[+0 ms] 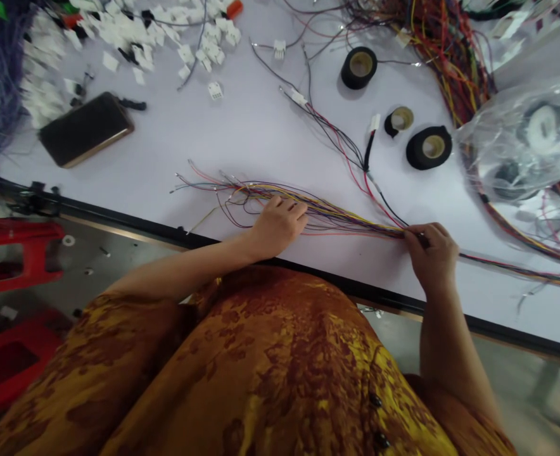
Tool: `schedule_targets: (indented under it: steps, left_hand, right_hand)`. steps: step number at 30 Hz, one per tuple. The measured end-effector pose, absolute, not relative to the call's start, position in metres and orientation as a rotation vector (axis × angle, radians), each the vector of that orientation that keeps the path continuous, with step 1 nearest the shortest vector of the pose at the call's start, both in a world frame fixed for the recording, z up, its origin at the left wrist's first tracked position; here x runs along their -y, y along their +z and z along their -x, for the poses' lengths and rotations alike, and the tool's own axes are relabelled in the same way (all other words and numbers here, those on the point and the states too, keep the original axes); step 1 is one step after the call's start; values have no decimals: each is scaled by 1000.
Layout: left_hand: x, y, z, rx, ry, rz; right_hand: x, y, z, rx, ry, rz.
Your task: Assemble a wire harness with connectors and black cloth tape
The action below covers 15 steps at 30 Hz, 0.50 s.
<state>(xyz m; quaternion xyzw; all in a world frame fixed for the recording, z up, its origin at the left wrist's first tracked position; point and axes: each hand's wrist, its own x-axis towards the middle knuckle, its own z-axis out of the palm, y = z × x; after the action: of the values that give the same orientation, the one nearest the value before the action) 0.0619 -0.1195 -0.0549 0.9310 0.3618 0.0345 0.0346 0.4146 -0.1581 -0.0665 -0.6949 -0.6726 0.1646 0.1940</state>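
Note:
A bundle of thin wires (351, 215) in yellow, red, blue and black lies along the front of the white table, its loose terminal ends fanned out at the left. My left hand (280, 227) rests over the middle of it, fingers curled around some of the wires; the thumb is hidden. Farther right, my right hand (432, 250) pinches the bundle between thumb and fingers where the strands come together. Red and black branch wires (339, 142) run from near this hand up to the left, with a white connector (299, 97) near their ends. Another white connector (374, 121) stands on a black-taped branch.
Several rolls of black tape (358, 68) lie behind the wires. A dark phone (87, 128) sits at the left, near a heap of white connectors (166, 31). A thick wire bundle (444, 69) and a clear plastic bag (522, 136) are at the right. Red stools (47, 253) stand below the table edge.

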Motion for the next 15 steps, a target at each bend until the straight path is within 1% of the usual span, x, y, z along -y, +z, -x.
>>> schedule_targets:
  steps: [5, 8, 15]
  left_hand:
    - [108, -50, -67, -975, -91, -2893]
    - [100, -47, -69, -833, -187, -2933]
    - [95, -50, -63, -780, -207, -2918]
  right_hand:
    - [158, -65, -415, 1893, 519, 1936]
    - [162, -63, -415, 1848, 479, 1926]
    - [178, -56, -401, 1980, 539, 1791]
